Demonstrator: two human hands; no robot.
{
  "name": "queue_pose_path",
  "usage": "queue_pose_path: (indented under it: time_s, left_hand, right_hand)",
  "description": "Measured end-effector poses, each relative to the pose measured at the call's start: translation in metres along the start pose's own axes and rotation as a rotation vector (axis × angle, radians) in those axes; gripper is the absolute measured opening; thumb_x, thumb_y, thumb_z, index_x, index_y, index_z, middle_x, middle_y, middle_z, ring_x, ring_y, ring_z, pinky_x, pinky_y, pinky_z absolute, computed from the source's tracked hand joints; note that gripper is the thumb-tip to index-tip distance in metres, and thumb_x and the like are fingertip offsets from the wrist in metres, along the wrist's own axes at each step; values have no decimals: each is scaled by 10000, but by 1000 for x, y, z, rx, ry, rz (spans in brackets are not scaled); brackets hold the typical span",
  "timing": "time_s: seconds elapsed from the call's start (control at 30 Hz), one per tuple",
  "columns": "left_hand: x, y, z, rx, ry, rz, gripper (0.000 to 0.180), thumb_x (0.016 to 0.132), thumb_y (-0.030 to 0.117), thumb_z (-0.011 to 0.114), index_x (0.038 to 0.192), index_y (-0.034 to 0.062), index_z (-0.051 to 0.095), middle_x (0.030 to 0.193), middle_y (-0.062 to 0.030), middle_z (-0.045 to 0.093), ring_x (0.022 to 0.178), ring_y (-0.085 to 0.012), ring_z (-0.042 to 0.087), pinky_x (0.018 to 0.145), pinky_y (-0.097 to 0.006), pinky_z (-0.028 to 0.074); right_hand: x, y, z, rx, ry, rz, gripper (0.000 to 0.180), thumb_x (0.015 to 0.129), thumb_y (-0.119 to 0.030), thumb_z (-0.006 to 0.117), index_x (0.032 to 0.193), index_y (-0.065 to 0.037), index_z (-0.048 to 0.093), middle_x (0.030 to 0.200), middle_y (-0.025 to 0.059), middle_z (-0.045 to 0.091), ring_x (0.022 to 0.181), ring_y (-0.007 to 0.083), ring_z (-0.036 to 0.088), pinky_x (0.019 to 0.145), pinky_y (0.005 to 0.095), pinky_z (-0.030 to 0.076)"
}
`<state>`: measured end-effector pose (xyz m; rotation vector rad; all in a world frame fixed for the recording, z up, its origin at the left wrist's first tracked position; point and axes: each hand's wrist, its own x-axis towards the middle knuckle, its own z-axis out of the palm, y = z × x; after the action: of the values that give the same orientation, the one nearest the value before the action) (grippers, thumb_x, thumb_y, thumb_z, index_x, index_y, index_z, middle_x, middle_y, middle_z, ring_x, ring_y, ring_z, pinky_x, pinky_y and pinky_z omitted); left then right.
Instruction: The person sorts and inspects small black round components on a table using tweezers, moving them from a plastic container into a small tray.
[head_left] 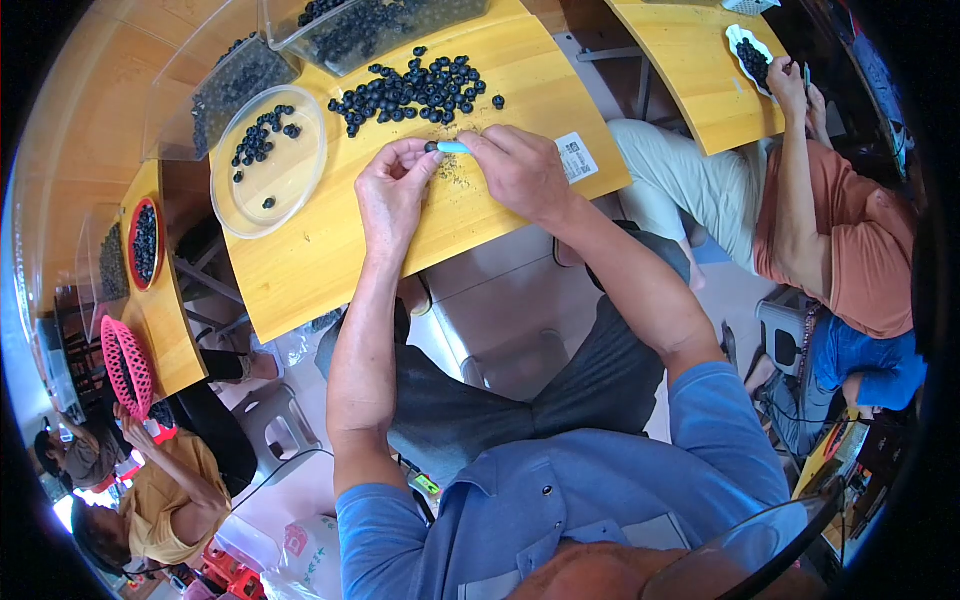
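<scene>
Over the near part of the yellow table (330, 260), my two hands meet at their fingertips. My left hand (390, 195) pinches a small dark blueberry-like ball (431, 147) between thumb and fingers. Closed in my right hand (525, 172) is a slim tool with a turquoise handle (453, 147), its end against the ball; the tip is too small to make out. Just beyond lies a loose pile of similar dark balls (420, 90). A round clear shallow tray (245, 205) to the left holds several more. Brownish crumbs (455, 170) are scattered beneath my hands.
Clear plastic bins (345, 45) of dark balls line the table's far left edge. A white printed label (576, 157) lies near its right edge. At right, another person (840, 230) works at a second table (690, 75). On the left, a person (170, 480) holds a pink basket (126, 368).
</scene>
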<state>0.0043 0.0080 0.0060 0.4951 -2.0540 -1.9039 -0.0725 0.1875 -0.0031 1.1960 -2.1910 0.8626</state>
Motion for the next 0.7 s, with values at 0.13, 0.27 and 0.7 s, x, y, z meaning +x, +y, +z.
queue_pose_path:
  time_s: [0.13, 0.27, 0.7]
  left_hand:
    - [0, 1, -1, 34, 6, 4, 219, 924, 66, 808, 1108, -19, 725, 882, -16, 722, 679, -37, 589, 542, -192, 451]
    - [-2, 3, 0, 31, 25, -24, 212, 927, 64, 804, 1106, -13, 722, 887, -18, 720, 688, -35, 591, 529, -194, 446]
    - [-9, 0, -9, -77, 44, 81, 179, 947, -5, 759, 1115, -36, 704, 970, -57, 736, 852, -100, 692, 801, -236, 572]
  right_hand:
    - [0, 0, 0, -6, -15, 0, 245, 854, -89, 664, 1086, -46, 727, 838, 63, 634, 752, 242, 677, 651, 381, 556]
    - [0, 0, 2, 1, -15, -16, 246, 859, -84, 661, 1094, -42, 724, 840, 65, 628, 751, 244, 676, 652, 379, 555]
    - [0, 1, 6, -24, -81, 94, 181, 873, -63, 637, 1041, -61, 706, 844, 77, 617, 767, 268, 694, 647, 411, 572]
